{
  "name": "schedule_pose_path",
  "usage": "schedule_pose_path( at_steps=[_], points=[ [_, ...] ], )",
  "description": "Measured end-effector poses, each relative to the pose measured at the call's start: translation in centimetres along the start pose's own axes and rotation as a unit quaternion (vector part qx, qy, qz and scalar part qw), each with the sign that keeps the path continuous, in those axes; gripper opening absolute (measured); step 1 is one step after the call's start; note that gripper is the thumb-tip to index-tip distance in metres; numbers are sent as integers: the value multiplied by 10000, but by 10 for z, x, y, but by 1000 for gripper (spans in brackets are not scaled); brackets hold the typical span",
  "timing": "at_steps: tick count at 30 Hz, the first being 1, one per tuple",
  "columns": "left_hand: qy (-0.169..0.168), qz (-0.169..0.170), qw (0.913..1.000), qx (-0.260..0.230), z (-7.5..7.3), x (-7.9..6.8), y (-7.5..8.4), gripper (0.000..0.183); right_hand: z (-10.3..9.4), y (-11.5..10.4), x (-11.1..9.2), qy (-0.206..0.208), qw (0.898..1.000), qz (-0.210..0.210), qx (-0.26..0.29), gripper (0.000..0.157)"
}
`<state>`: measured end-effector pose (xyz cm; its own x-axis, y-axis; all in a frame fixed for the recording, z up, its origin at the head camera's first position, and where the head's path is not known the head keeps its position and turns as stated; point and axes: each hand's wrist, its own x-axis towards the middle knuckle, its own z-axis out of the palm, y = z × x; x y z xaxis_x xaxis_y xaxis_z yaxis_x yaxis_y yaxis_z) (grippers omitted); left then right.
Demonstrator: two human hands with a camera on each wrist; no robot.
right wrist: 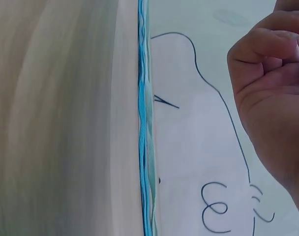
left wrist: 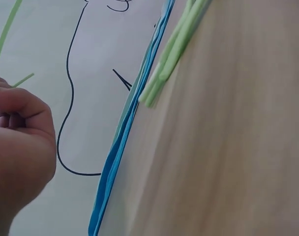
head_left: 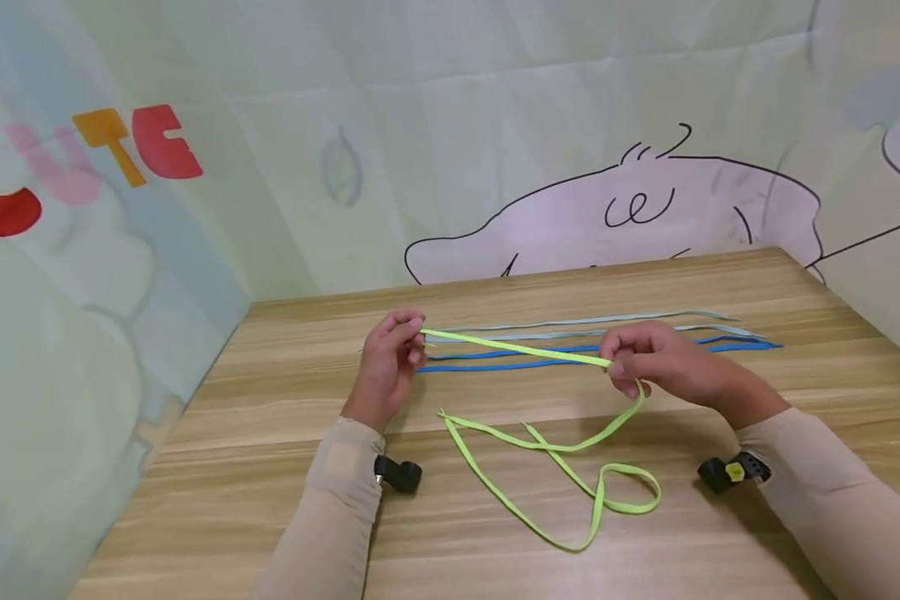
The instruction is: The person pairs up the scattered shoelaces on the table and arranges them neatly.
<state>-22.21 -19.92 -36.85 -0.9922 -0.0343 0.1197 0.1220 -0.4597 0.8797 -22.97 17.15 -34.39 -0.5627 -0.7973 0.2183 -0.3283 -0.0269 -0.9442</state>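
Note:
A flat yellow-green shoelace [head_left: 513, 347] is stretched straight between my two hands, above the table. My left hand [head_left: 385, 367] pinches it between thumb and fingers, and a short tip of the lace [left wrist: 24, 80] sticks out past the fingers in the left wrist view. Thumb and curled fingers of my right hand [head_left: 671, 367] grip the other end of the stretch. From there yellow-green lace hangs down to the table, where more of it [head_left: 517, 505] lies in loose bends with a small loop at the right. In the right wrist view, the right hand [right wrist: 272, 73] partly leaves the frame.
Behind the hands, blue shoelaces [head_left: 495, 365] lie side by side across the wood-grain table [head_left: 270, 467]. Pale blue shoelaces [head_left: 607, 318] run parallel just beyond them. A printed cloth backdrop [head_left: 450, 150] stands along the table's far and left edges.

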Motion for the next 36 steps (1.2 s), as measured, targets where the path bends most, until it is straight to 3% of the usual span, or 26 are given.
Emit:
schedule_pose_path(
  at_steps=[15,20,26,31,36],
  points=[
    [-233,-173,9995,-106,-6,-8,-4,15,-18,11,-13,378,9918,-197,1205,28],
    [-251,-209,9992,-237,-7,-7,-7,17,-17,16,-21,473,9851,-171,1645,34],
    [-584,-209,9971,-447,-7,-8,-11,20,-18,23,-29,504,9754,-419,2105,38],
    [-821,-302,9953,-425,-9,-9,-11,17,-19,31,-29,494,9662,-766,2412,39],
    [-845,-306,9954,-340,-12,-8,-8,11,-24,32,-24,409,9577,-860,2717,43]
  ],
)
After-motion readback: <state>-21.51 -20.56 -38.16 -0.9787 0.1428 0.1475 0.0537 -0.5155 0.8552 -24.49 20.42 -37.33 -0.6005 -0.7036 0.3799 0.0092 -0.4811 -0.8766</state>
